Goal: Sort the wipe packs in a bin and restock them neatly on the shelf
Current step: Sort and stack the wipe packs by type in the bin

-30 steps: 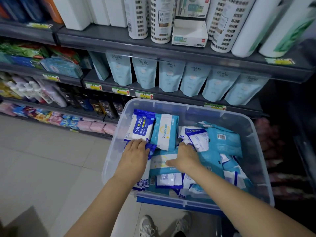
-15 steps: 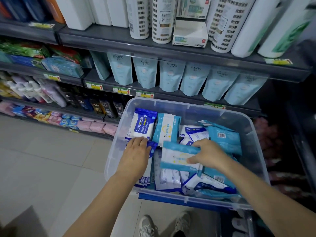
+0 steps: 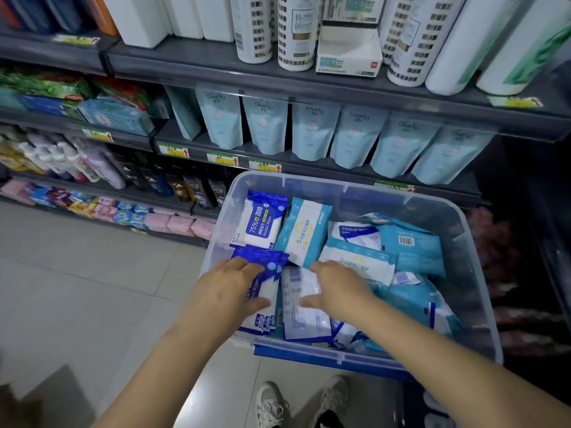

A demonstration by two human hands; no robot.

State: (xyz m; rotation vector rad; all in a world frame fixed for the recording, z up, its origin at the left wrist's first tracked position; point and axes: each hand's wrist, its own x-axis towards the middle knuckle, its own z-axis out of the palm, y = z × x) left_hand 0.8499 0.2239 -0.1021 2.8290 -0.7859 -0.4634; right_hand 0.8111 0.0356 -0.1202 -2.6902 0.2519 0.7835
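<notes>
A clear plastic bin (image 3: 346,193) with a blue lid beneath it holds several wipe packs. At its back left a dark blue 75% alcohol wipe pack (image 3: 262,222) and a light blue pack (image 3: 304,230) stand upright. My left hand (image 3: 228,288) rests on a row of dark blue alcohol packs (image 3: 262,261) at the bin's left side, thumb spread over them. My right hand (image 3: 338,288) lies on a white pack (image 3: 301,316) turned barcode up, fingers at its top edge. Light blue packs (image 3: 411,251) lie jumbled on the right.
The grey shelf (image 3: 309,169) behind the bin carries pale blue pouches (image 3: 355,134). White rolls and a small box stand on the shelf above. Bottles and pink packs fill the shelves to the left. Tiled floor lies at left, my shoes below the bin.
My right hand has let go of the light blue pack it had lifted and moved left onto the white pack. The left hand stays on the dark blue packs.
</notes>
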